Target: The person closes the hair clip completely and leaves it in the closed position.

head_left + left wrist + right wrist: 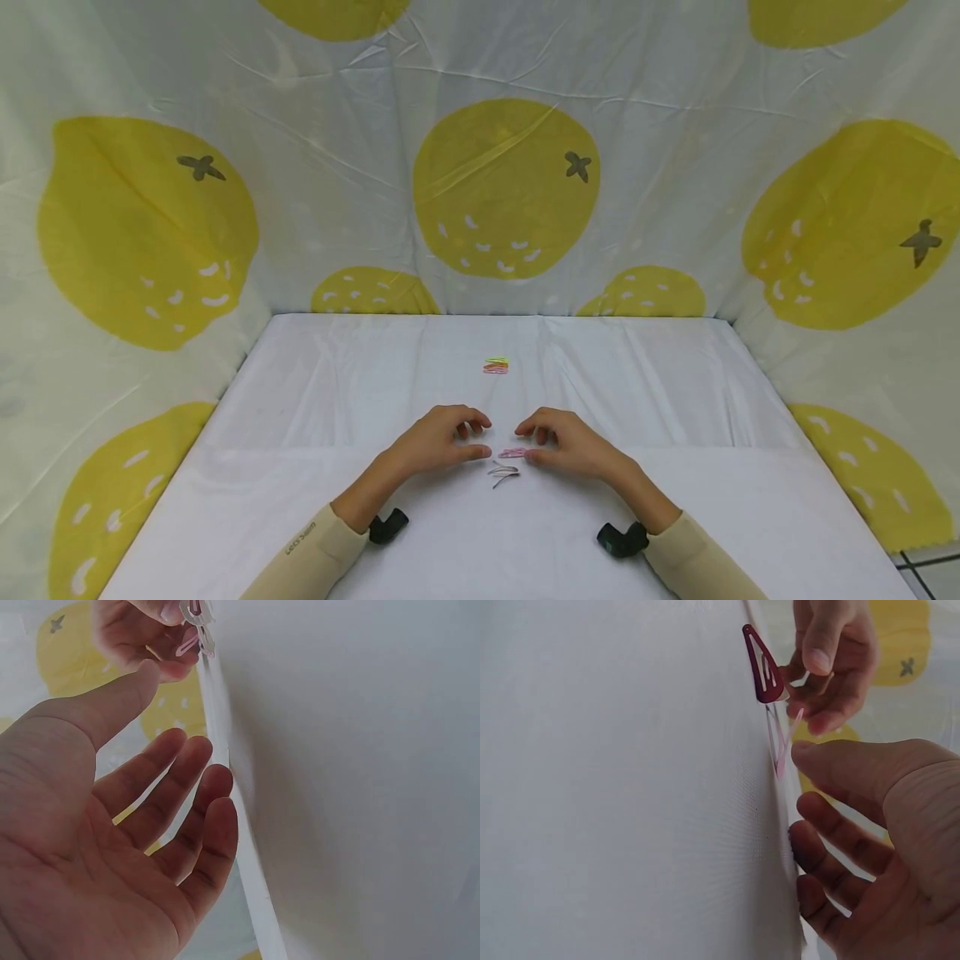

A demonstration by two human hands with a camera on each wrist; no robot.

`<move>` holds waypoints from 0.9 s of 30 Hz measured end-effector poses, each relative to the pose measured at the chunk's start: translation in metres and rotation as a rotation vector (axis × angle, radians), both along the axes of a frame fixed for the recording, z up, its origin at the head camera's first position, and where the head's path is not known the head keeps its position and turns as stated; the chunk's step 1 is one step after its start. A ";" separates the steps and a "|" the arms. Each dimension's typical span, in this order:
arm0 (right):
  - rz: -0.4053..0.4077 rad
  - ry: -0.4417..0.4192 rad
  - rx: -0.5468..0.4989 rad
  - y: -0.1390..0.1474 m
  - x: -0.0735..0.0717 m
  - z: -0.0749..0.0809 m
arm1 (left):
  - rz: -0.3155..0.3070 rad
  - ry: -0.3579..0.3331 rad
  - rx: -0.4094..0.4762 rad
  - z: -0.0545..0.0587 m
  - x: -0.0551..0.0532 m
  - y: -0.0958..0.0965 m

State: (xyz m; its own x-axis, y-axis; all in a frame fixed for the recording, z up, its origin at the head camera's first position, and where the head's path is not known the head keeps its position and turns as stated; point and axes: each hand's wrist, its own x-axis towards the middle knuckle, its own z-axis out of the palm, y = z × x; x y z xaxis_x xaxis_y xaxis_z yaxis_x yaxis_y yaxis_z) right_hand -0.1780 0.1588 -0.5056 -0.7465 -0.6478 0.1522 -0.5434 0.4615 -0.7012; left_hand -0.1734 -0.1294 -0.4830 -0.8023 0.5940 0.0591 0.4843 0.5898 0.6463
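A small group of pink snap hair clips (512, 452) lies on the white table between my two hands. Just in front of it is a group of dark and pale hair clips (504, 473). My left hand (446, 439) hovers to the left with fingers loosely bent and nothing in its grasp. On the other side, my right hand (567, 443) has its thumb tip close to the pink clips; whether it touches them is unclear. In the right wrist view a dark red snap clip (770, 696) and a pink clip (781, 761) show near the thumb.
Farther back on the white table (337, 375) sits a small stack of yellow, orange and pink clips (496, 366). A lemon-patterned cloth (337, 167) hangs behind the table and along both sides. A black wrist camera (622, 540) is worn below each hand.
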 end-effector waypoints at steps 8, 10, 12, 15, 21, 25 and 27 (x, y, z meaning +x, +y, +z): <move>0.001 0.002 0.004 -0.001 -0.001 -0.004 | -0.004 0.012 -0.024 -0.004 0.000 0.000; 0.001 -0.004 0.010 -0.002 -0.001 -0.005 | -0.001 0.013 -0.031 -0.004 0.000 -0.001; 0.000 -0.006 0.016 -0.003 -0.001 -0.006 | 0.001 0.006 -0.037 -0.004 0.000 -0.001; 0.003 0.003 0.026 -0.005 0.000 -0.006 | 0.003 -0.012 -0.045 -0.004 0.001 -0.001; 0.008 0.034 0.031 -0.007 0.001 -0.006 | -0.008 -0.005 -0.056 -0.005 0.003 0.001; -0.002 0.030 0.036 -0.009 0.002 -0.005 | -0.025 0.019 -0.047 -0.005 0.004 0.002; -0.012 0.028 0.045 -0.010 0.001 -0.004 | -0.030 0.022 -0.044 -0.004 0.004 0.003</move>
State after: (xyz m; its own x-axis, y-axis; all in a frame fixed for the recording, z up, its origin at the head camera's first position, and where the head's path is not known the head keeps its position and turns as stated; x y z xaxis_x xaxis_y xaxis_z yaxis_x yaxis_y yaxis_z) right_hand -0.1765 0.1493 -0.5101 -0.7501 -0.6455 0.1440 -0.5566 0.4986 -0.6645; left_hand -0.1692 -0.1265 -0.4874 -0.7832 0.6198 0.0495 0.5155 0.6027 0.6091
